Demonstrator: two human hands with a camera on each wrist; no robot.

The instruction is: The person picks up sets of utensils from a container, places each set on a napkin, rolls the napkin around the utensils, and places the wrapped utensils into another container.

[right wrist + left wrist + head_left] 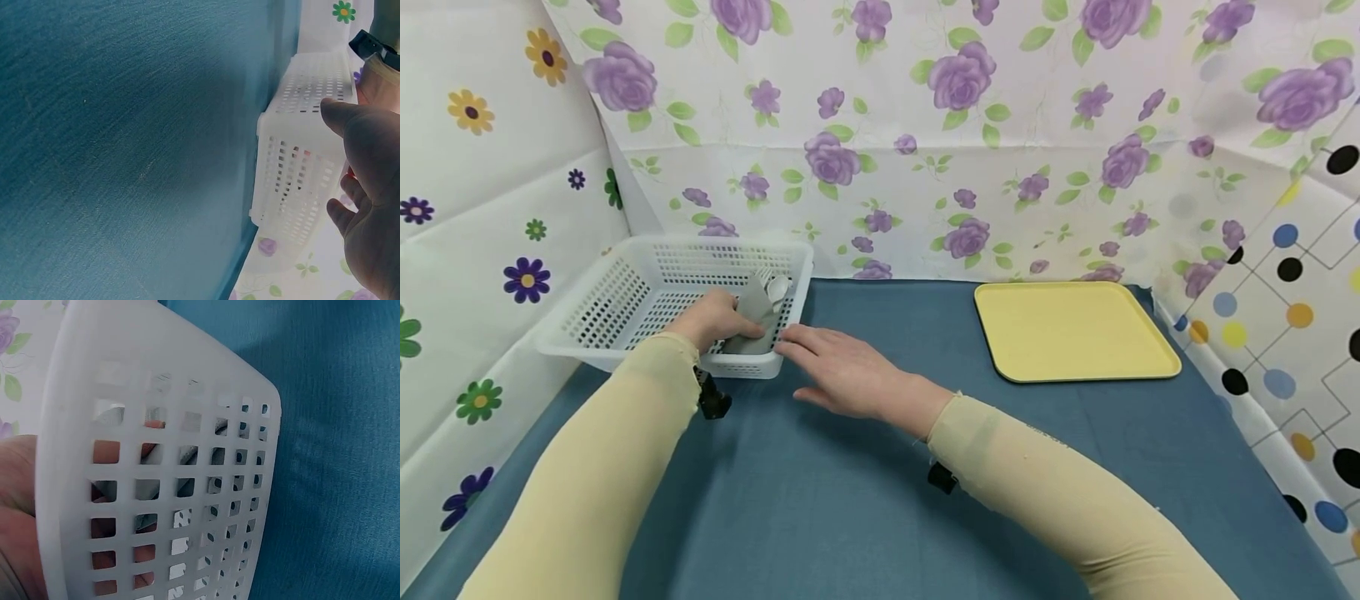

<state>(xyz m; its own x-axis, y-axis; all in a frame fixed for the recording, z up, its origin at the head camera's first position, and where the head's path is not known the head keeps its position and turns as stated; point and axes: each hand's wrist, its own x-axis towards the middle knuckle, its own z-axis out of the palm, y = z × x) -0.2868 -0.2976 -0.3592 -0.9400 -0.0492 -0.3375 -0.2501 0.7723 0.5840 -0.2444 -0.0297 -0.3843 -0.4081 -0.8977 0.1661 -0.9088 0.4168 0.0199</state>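
Note:
My left hand reaches over the near wall into a white perforated plastic basket. Its thumb and fingers grip a flat grey cutlery pouch in the basket's right end. From the pouch's top show a fork and a pale spoon. Through the basket holes in the left wrist view, only bits of fingers and grey material appear. My right hand is at the basket's right front corner, palm down, fingers extended with the fingertips at the rim. Nothing is held in it.
A yellow rectangular tray lies flat at the back right of the blue-covered table. Flowered sheets hang behind and to the left. A dotted sheet stands along the right side.

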